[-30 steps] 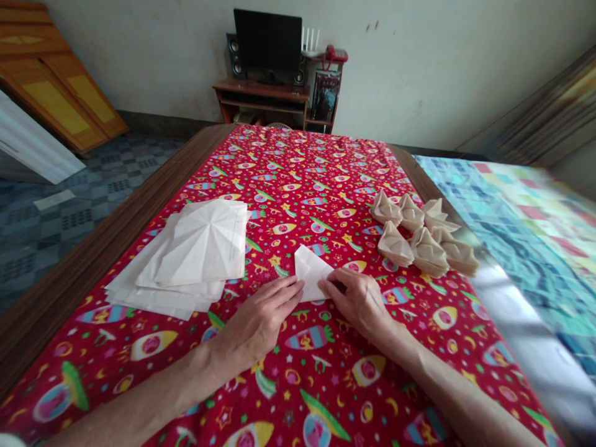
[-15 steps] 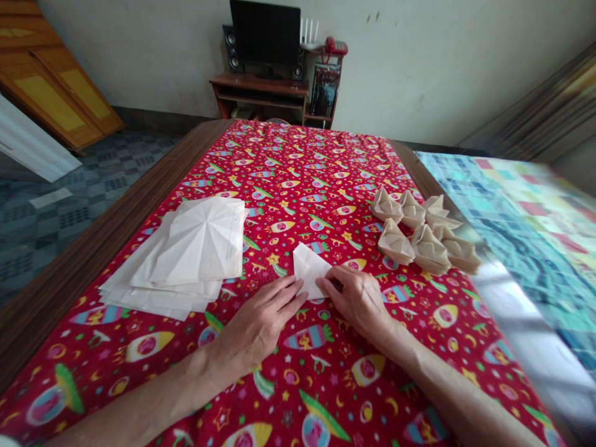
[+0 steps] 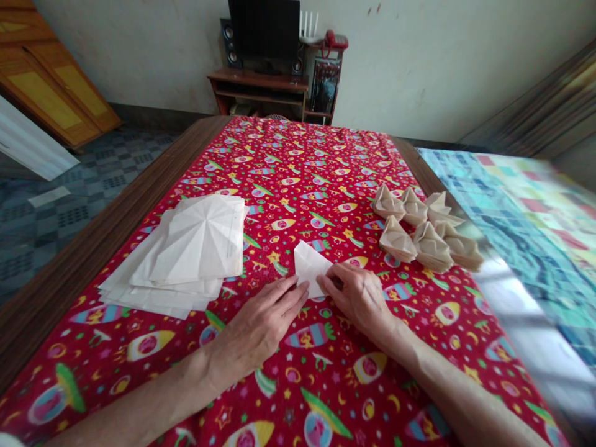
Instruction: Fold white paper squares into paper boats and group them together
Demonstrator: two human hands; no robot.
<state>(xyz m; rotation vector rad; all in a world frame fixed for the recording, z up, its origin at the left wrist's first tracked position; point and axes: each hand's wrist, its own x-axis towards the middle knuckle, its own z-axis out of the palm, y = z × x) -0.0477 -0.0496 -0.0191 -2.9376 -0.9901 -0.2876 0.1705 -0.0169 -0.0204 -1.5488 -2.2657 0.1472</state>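
Squarely between the two hands lies the paper [image 3: 311,264], flat on the red cloth [image 3: 344,403], its pointed corner aimed away from the person and slightly left. Its long axis seems to slant from that corner back toward the right hand [image 3: 361,298], though fingers hide part of the outline. From the left hand [image 3: 263,320] the paper lies ahead and to the right; from the right hand, ahead and to the left. Neither hand is clearly nearer, as both touch it.

The left hand is palm down, its fingers stretched out and side by side, tips on the paper's near left edge without gripping. The right hand is curled, thumb and forefinger pinched together at the right edge; what its other fingers do underneath is hidden.

Well to the left sits a stack [image 3: 200,242] of creased sheets, the top one marked with folds fanning from a point. Farther off to the right are six folded bundles [image 3: 432,245] in two rows. Nothing stands between either hand and the paper.
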